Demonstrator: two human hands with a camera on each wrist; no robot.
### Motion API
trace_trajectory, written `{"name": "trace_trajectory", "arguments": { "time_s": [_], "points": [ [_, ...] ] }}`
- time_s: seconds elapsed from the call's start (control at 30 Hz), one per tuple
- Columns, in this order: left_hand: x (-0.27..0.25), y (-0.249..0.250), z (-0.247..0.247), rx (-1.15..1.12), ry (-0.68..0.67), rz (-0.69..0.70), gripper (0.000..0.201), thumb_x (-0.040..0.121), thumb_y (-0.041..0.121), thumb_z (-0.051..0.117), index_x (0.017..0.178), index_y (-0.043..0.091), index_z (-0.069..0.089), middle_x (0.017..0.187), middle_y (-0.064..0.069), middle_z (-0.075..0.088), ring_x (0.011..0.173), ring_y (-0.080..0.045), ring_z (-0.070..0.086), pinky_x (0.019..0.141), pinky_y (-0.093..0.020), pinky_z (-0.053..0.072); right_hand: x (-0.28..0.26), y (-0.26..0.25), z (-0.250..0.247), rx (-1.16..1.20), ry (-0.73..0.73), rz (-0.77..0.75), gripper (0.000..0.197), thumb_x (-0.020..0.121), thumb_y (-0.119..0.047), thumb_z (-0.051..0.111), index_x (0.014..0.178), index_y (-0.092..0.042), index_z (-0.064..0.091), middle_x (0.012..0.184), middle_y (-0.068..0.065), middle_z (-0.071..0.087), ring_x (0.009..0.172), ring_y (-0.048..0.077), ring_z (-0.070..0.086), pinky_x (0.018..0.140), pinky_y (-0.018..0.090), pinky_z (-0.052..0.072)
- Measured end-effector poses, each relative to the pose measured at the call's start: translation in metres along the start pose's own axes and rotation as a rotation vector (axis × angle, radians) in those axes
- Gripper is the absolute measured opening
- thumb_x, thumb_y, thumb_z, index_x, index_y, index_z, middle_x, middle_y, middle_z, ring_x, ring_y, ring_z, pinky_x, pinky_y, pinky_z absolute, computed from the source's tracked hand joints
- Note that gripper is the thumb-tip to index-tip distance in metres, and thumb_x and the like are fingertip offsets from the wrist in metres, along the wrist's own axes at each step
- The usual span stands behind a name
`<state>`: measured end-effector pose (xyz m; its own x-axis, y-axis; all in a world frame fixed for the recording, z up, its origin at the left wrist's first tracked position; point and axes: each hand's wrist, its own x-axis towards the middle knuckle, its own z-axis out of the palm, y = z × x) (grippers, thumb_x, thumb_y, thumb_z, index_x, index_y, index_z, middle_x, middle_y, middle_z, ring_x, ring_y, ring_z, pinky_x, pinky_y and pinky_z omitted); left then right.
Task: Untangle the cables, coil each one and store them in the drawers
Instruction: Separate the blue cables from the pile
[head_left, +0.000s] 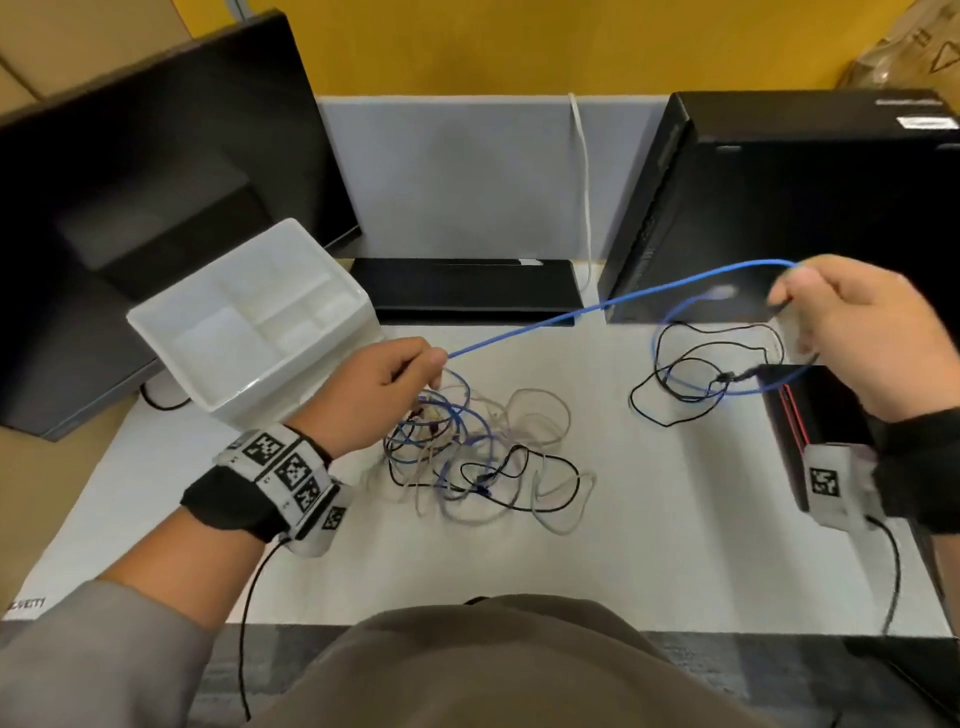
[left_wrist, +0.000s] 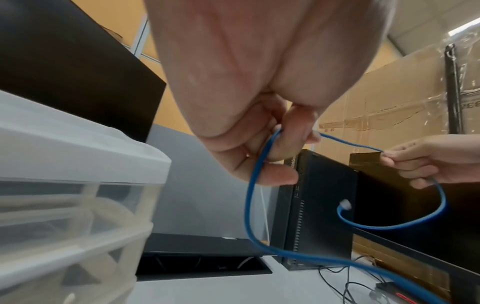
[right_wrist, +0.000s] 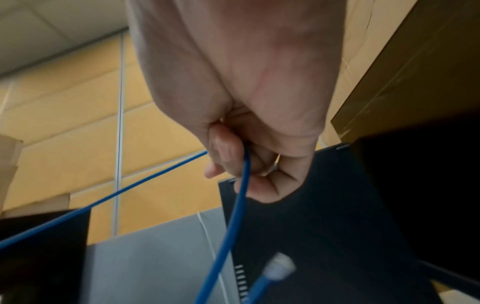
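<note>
The blue cable (head_left: 571, 312) runs across the middle of the frame, from the tangle (head_left: 467, 457) at centre. Left hand (head_left: 379, 395) and right hand (head_left: 857, 338) both pinch it. It looks light and springy; best held near the plug (left_wrist: 345, 204).

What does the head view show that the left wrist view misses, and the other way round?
Only the head view shows the tangled pile of cables on the desk, the black cable lying apart from it, and the open top tray of the drawer unit. Only the left wrist view shows the unit's translucent drawer fronts from the side. Both show the blue cable strung between the left hand and right hand, its clear plug dangling beside the black computer tower.
</note>
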<state>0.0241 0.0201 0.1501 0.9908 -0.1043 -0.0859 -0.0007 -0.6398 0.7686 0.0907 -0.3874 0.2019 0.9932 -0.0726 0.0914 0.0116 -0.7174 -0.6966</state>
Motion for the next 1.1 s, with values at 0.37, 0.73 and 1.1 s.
{"name": "trace_trajectory", "arguments": {
  "time_s": [0.37, 0.73, 1.1],
  "points": [
    [0.025, 0.079, 0.036, -0.559, 0.076, 0.07, 0.035, 0.112, 0.029, 0.039, 0.086, 0.013, 0.056, 0.061, 0.006, 0.035, 0.053, -0.011, 0.036, 0.068, -0.034, 0.055, -0.043, -0.004, 0.073, 0.11, -0.625, 0.098, 0.032, 0.095, -0.057, 0.065, 0.117, -0.033, 0.064, 0.074, 0.004, 0.074, 0.068, 0.014, 0.07, 0.08, 0.035, 0.057],
    [0.029, 0.127, 0.061, -0.696, 0.018, 0.184, 0.036, 0.113, 0.025, 0.038, 0.086, 0.013, 0.059, 0.058, 0.011, 0.034, 0.05, -0.01, 0.032, 0.072, -0.036, 0.055, -0.063, 0.022, 0.123, 0.315, -0.809, 0.348, 0.03, 0.099, -0.041, 0.069, 0.092, -0.013, 0.078, 0.063, -0.001, 0.057, 0.051, 0.017, 0.043, 0.082, 0.046, 0.064],
    [0.036, 0.088, 0.113, -0.171, -0.254, 0.226, 0.024, 0.107, 0.035, 0.052, 0.104, 0.033, 0.076, 0.102, 0.011, 0.074, 0.102, -0.01, 0.067, 0.097, -0.033, 0.05, -0.046, 0.074, 0.039, 0.592, -0.446, 0.356, 0.022, 0.109, -0.006, 0.046, 0.09, -0.002, 0.056, 0.052, 0.005, 0.033, 0.047, 0.018, 0.037, 0.084, 0.042, 0.064]
  ]
}}
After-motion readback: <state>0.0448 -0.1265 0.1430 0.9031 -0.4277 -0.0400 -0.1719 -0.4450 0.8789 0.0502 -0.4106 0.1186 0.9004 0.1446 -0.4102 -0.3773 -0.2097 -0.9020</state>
